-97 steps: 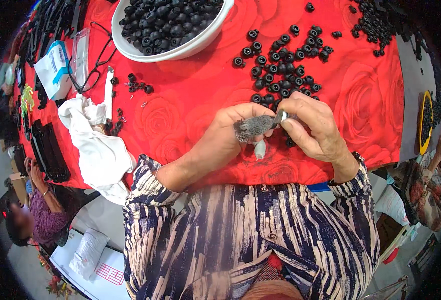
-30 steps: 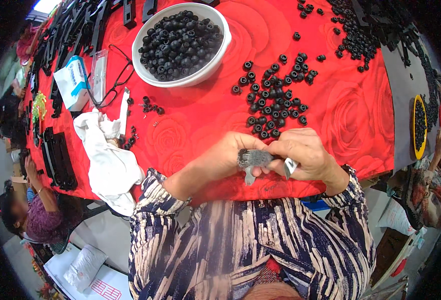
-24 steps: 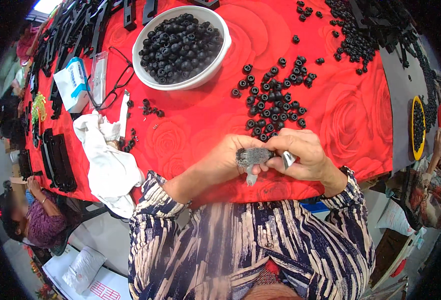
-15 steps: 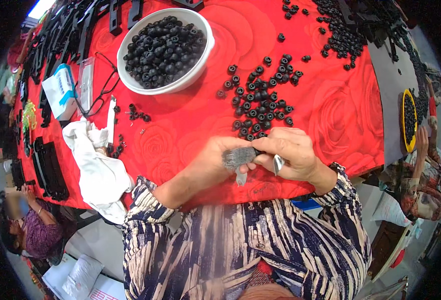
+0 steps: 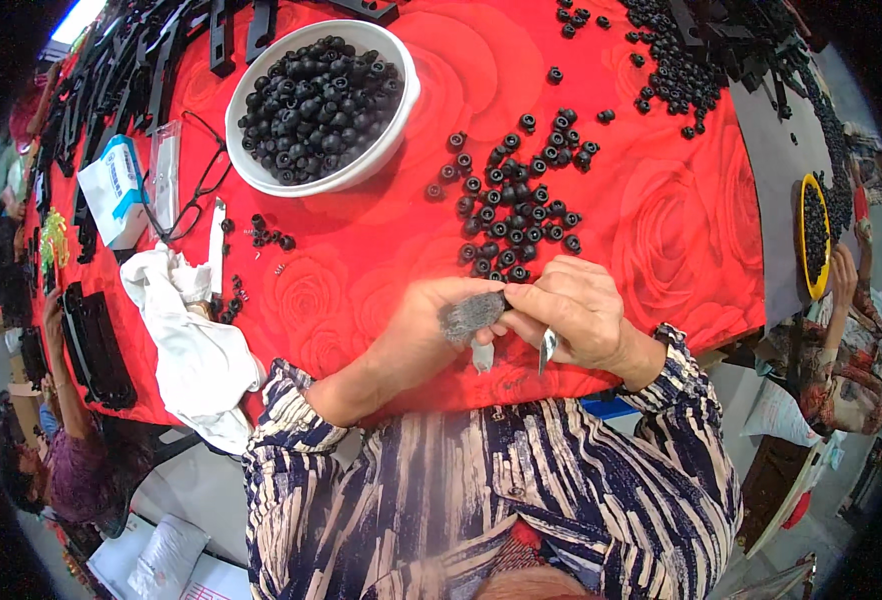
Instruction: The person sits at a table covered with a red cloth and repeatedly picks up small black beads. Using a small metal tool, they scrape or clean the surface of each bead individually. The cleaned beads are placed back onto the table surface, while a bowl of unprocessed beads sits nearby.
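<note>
Left hand (image 5: 426, 325): grasps grey fuzzy pad (image 5: 469, 315), near table's front edge.
Right hand (image 5: 576, 310): pinches pad, clasps small metal blade (image 5: 547, 348).

White bowl (image 5: 393, 130) at table's far side, filled with black ring-shaped parts. Red rose-patterned tablecloth (image 5: 651, 240) covers the table. White cloth (image 5: 196, 350) hangs crumpled over the near left edge. Eyeglasses (image 5: 186, 185) lie left of the bowl, beside a blue-and-white packet (image 5: 111, 190). Yellow-rimmed dish (image 5: 813, 235) of black parts at right. Long black moulded strips (image 5: 96, 345) at far left.
</note>
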Demonstrator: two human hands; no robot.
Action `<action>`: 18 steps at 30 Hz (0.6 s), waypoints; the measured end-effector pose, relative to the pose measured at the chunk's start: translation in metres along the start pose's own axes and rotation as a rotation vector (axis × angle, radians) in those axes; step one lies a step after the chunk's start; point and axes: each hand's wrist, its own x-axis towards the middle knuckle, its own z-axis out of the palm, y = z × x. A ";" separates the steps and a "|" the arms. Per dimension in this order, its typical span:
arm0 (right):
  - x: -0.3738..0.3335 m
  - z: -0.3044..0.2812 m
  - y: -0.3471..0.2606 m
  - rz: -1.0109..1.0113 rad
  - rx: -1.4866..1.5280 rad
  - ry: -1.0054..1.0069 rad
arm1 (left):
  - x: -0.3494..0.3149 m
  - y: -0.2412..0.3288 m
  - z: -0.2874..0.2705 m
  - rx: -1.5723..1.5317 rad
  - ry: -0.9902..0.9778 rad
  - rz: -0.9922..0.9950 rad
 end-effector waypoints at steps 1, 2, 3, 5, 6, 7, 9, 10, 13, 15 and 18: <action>0.001 -0.002 0.001 0.008 -0.007 -0.024 | 0.001 0.000 0.001 0.085 0.021 0.012; 0.001 -0.002 0.000 0.020 -0.001 -0.017 | 0.001 0.001 0.001 0.085 0.027 0.015; 0.002 -0.001 0.000 0.032 0.005 -0.009 | 0.000 0.001 0.002 0.084 0.033 0.019; 0.002 -0.001 0.000 0.044 0.004 -0.005 | 0.000 0.002 0.003 0.046 0.048 0.014; 0.002 0.000 0.000 0.045 -0.001 -0.006 | 0.000 0.005 0.004 0.009 0.058 0.005; 0.000 0.000 0.000 0.049 -0.004 -0.010 | -0.001 0.006 0.005 -0.031 0.069 -0.007; 0.003 -0.003 0.001 0.052 -0.029 -0.055 | 0.002 0.010 0.005 0.028 0.092 0.024; 0.003 -0.003 0.001 0.057 -0.028 -0.076 | 0.000 0.011 0.004 0.058 0.114 0.033; 0.004 -0.001 0.001 0.146 0.067 -0.043 | -0.003 0.024 0.003 -0.044 0.012 0.014; -0.003 0.003 0.003 0.125 0.083 -0.015 | -0.001 0.020 0.003 -0.083 0.005 -0.051; -0.002 0.007 0.004 0.077 0.077 0.014 | 0.000 0.015 -0.001 -0.112 -0.004 -0.078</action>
